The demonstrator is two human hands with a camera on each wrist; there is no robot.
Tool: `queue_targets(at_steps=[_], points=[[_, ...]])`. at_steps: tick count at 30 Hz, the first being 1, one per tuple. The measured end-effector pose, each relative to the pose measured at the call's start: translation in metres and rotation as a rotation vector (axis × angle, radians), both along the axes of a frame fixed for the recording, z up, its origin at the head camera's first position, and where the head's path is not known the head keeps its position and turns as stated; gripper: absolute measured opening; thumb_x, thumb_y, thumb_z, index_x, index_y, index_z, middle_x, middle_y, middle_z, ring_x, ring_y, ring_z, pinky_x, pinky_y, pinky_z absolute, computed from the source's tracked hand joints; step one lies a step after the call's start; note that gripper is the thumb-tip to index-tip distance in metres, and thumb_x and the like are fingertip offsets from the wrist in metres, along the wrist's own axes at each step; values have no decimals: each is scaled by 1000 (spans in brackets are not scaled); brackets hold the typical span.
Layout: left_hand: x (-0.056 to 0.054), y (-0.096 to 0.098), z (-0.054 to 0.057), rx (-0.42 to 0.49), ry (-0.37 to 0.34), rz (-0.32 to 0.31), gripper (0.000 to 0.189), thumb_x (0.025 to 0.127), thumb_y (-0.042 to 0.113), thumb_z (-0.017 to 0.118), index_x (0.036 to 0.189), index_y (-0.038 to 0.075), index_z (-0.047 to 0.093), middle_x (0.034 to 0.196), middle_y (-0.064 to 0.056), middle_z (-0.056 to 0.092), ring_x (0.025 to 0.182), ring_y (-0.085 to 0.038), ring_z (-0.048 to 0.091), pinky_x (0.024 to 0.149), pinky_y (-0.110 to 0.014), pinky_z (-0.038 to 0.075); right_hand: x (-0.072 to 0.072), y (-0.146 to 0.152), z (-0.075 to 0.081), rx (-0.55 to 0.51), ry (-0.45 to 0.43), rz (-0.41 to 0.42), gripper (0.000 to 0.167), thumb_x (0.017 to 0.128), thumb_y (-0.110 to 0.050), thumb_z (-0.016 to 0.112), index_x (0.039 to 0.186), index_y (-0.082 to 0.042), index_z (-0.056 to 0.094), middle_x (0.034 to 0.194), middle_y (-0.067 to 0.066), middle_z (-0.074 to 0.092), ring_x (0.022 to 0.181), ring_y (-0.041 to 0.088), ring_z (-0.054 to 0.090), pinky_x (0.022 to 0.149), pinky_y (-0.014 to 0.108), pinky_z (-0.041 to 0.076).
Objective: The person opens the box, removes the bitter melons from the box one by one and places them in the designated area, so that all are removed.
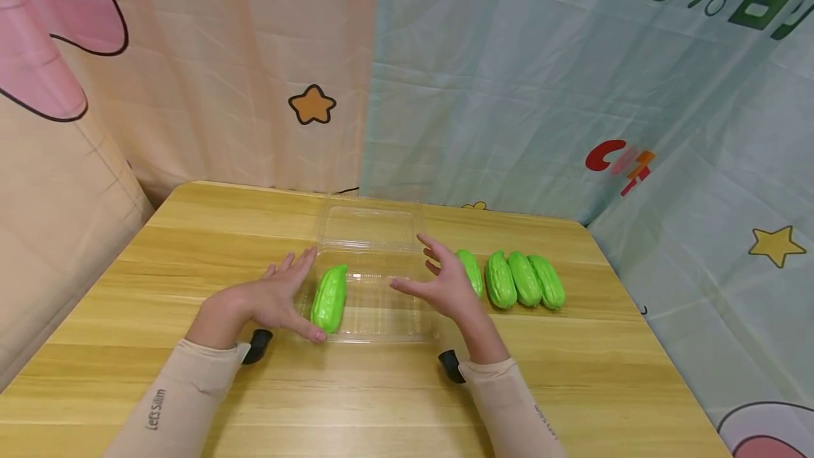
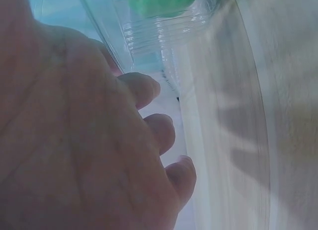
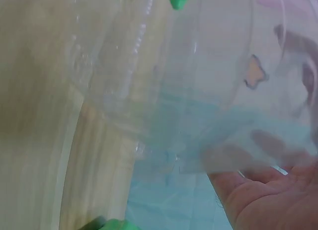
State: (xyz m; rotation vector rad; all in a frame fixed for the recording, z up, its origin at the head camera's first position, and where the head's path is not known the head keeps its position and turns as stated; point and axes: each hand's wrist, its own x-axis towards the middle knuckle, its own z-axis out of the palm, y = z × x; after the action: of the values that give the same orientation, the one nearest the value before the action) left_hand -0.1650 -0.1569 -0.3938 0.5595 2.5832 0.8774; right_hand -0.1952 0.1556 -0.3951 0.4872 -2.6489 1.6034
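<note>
A clear plastic clamshell box (image 1: 384,309) lies on the table, its hinged lid (image 1: 369,225) folded back. At the left inside it rests a glossy green bitter melon (image 1: 329,299), upper end tilted right. My left hand (image 1: 273,299) is spread along the box's left side, thumb near the front left corner; in the left wrist view its fingers (image 2: 161,133) are loosely bent beside the plastic wall. My right hand (image 1: 448,287) is at the right side, fingers apart and holding nothing; the right wrist view shows it (image 3: 268,195) partly behind clear plastic. Whether either hand touches the box, I cannot tell.
Right of the box several more green bitter melons (image 1: 524,280) lie side by side; one (image 1: 469,271) is partly hidden by my right hand. The wooden table (image 1: 356,401) ends at printed curtains (image 1: 483,104) behind and at the sides. A black strap piece (image 1: 257,346) sits at my left wrist.
</note>
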Motion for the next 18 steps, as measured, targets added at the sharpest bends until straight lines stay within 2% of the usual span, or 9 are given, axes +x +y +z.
queue_targets(at_steps=[18], points=[[1, 5, 0, -26, 12, -9, 147, 67, 59, 88, 159, 3, -12, 166, -19, -10, 149, -46, -12, 115, -65, -6, 12, -27, -11, 43, -65, 150, 93, 75, -28, 92, 152, -8, 44, 153, 18, 43, 128, 46, 51, 103, 52, 47]])
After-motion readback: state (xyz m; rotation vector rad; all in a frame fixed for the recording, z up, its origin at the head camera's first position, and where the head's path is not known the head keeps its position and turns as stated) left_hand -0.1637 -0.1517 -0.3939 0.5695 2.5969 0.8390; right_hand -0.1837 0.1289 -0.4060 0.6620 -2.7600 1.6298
